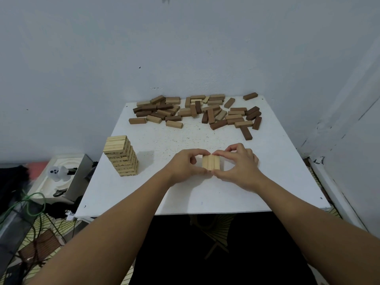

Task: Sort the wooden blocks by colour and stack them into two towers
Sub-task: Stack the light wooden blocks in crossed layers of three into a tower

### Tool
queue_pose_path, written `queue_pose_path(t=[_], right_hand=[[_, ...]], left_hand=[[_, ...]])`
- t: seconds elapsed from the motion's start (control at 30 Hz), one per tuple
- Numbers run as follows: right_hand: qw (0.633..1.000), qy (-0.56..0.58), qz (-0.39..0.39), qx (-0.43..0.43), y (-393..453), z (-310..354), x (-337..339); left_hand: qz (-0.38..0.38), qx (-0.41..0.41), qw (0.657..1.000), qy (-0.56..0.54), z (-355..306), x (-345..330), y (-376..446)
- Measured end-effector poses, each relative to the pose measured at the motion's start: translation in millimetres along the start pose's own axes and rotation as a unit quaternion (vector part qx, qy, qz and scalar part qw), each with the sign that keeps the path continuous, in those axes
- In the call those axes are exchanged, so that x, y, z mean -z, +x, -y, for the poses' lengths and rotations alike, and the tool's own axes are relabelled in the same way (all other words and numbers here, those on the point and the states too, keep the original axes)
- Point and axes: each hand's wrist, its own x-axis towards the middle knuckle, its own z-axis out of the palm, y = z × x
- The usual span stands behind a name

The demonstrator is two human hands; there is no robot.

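2 bare hands meet over the square white tabletop [205, 194], the biggest thing I have in view. At 12 o'clock along its far edge sprawls the loose heap of mid-brown and dark-brown wooden blocks [197, 111], many lying across one another, with a few pale ones mixed in. At 9 o'clock stands the pale wooden tower [121, 155], several layers high and looking square from here. At the table's centre sits the row of 3 pale wooden blocks [211, 161], side by side and touching, long faces together. My left hand [185, 166] curls thumb and fingertips onto the row's left side and ends; my right hand [238, 166] mirrors it on the right, so both pinch the set between them.

I judge these blocks light, rigid and smooth-faced, so they should slip against each other if squeezed unevenly. Best hold, I think, is what I have: pressure from both outer long sides, thumbs near the close ends, keeping all 3 level as one layer. The tower at 9 o'clock looks easy to nudge, so any layer set on it wants a soft, flat landing.
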Motion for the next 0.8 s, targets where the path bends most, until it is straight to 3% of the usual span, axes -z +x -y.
queue_pose_path(t=[0.43, 0.67, 0.8], right_hand=[[0.981, 0.127, -0.057, 0.133, 48.8, 117.0, 20.1], [0.977, 0.142, -0.013, 0.161, 64.5, 188.3, -27.5], [0.978, 0.132, 0.010, 0.163, 73.2, 211.9, -55.0]], left_hand=[[-0.100, -0.075, 0.978, 0.168, -52.6, 132.6, -37.7], [-0.057, -0.022, 0.993, 0.099, -6.8, 208.9, -76.2], [-0.075, 0.006, 0.995, 0.071, 27.7, 226.5, -87.1]])
